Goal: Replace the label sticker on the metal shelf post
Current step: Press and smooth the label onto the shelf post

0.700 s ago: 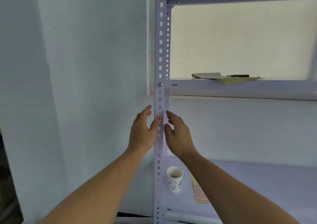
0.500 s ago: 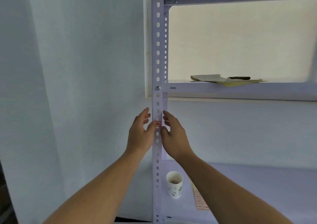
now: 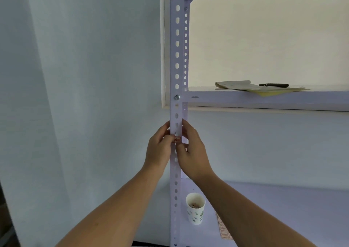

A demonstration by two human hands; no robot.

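- Slotted shelf post (image 3: 177, 57) stood vertical
- Its small pink label sticker (image 3: 177, 139) was too tiny to orient
- The left hand (image 3: 158, 150) and right hand (image 3: 192, 152) curled round the post, thumbs at the sticker

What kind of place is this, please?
Probably a storeroom or back room: a slotted metal shelf post of plain utility shelving, papers and a pen left on one shelf, a paper cup below, bare walls.
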